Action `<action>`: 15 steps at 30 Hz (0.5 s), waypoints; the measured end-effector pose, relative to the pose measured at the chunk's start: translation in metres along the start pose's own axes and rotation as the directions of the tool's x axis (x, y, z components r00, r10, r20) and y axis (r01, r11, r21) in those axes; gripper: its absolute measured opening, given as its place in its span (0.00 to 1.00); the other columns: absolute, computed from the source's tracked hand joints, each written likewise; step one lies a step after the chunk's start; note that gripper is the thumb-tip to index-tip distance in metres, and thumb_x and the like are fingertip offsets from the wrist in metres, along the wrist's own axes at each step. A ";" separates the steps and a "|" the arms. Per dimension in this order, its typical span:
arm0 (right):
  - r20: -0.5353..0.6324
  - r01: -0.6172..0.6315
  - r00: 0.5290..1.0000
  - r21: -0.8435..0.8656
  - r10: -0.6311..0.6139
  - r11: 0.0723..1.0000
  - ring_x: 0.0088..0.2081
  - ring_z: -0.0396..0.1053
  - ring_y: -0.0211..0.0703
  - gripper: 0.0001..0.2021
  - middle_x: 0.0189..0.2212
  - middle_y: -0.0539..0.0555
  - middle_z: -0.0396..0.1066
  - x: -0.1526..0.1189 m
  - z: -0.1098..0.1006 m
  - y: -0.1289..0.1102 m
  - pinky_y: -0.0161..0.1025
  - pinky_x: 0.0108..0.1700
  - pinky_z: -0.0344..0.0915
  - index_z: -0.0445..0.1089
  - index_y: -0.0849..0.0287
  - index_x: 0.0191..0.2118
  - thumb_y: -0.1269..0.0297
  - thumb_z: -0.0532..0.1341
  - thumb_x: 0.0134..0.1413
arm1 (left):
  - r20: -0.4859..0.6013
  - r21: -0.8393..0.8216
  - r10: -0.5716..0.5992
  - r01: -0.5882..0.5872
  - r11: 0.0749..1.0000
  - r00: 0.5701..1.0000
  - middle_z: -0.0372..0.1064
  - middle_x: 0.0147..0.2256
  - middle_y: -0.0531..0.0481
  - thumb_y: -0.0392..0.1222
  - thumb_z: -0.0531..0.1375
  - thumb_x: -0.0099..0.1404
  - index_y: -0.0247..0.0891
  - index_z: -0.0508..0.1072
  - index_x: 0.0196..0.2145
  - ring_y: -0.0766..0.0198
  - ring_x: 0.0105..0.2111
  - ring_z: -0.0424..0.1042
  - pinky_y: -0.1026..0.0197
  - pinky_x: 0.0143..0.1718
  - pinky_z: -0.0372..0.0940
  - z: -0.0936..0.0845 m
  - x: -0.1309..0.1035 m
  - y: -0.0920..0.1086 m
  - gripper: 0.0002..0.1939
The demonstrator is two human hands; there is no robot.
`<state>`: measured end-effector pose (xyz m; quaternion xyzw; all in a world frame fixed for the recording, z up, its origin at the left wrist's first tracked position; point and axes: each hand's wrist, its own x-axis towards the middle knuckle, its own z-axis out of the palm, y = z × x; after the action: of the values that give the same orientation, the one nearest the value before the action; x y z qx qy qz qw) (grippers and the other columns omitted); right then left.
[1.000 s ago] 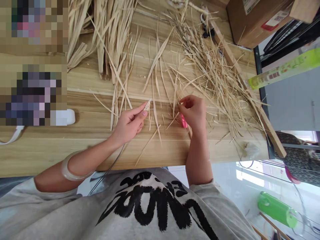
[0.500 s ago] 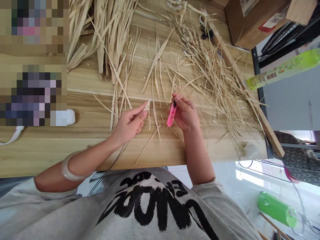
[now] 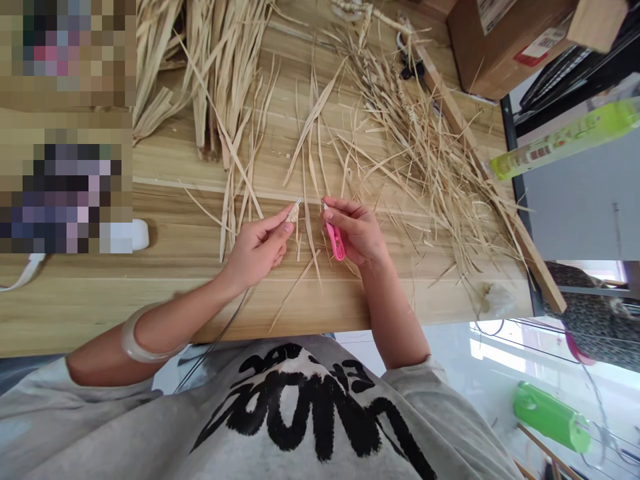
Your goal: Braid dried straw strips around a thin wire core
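Woven straw piece, a silvery tip showing at its far end, sits pinched between the thumb and fingers of your left hand, above the surface. Just to its right, your right hand has its grip closed on a pink-handled tool. Loose straw strips lie beyond; a tangled straw pile lies farther right, beside a wooden bar.

I see a narrow gap between the left hand and the right hand, a loose strip lying through it. Left of the left hand, the bare table leaves room to pass. Farther out, the bundle blocks the left; heap, bar and box crowd the right.
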<state>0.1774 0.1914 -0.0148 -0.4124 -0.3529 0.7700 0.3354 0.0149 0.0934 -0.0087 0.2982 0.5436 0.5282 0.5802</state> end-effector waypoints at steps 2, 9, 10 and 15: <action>0.030 0.012 0.999 -0.029 -0.012 1.000 0.22 0.68 0.29 0.17 0.22 0.45 0.74 0.000 0.000 0.001 0.27 0.22 0.66 0.77 0.57 0.31 0.64 0.78 0.31 | 0.010 0.008 0.004 -0.004 1.000 1.000 0.48 0.16 0.63 0.52 0.66 0.61 0.31 0.68 0.63 0.75 0.14 0.47 0.69 0.13 0.44 0.000 -0.001 0.001 0.36; 0.121 -0.005 0.993 -0.062 0.012 0.998 0.18 0.65 0.30 0.18 0.19 0.44 0.72 0.001 0.001 0.003 0.29 0.18 0.62 0.72 0.57 0.26 0.55 0.78 0.32 | 0.006 0.010 -0.006 0.005 1.000 1.000 0.49 0.16 0.63 0.49 0.65 0.63 0.29 0.66 0.64 0.75 0.14 0.46 0.70 0.13 0.44 0.000 -0.002 0.003 0.36; 0.123 -0.008 0.992 -0.068 0.016 0.998 0.18 0.65 0.30 0.19 0.19 0.44 0.73 0.001 0.001 0.003 0.29 0.18 0.62 0.72 0.57 0.26 0.55 0.78 0.32 | 0.003 0.009 -0.006 0.006 1.000 1.000 0.49 0.16 0.64 0.49 0.65 0.63 0.28 0.65 0.65 0.76 0.14 0.47 0.70 0.13 0.44 0.000 -0.002 0.003 0.36; 0.101 -0.018 0.994 -0.096 0.027 0.995 0.17 0.66 0.31 0.21 0.19 0.44 0.73 -0.001 0.003 0.004 0.29 0.17 0.62 0.69 0.57 0.27 0.54 0.78 0.32 | 0.001 0.023 -0.011 0.011 1.000 1.000 0.49 0.16 0.64 0.47 0.64 0.65 0.30 0.66 0.64 0.76 0.14 0.47 0.70 0.13 0.44 0.001 -0.003 0.004 0.34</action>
<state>0.1747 0.1879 -0.0166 -0.3918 -0.4013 0.7762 0.2881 0.0145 0.0923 -0.0039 0.3019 0.5510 0.5186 0.5799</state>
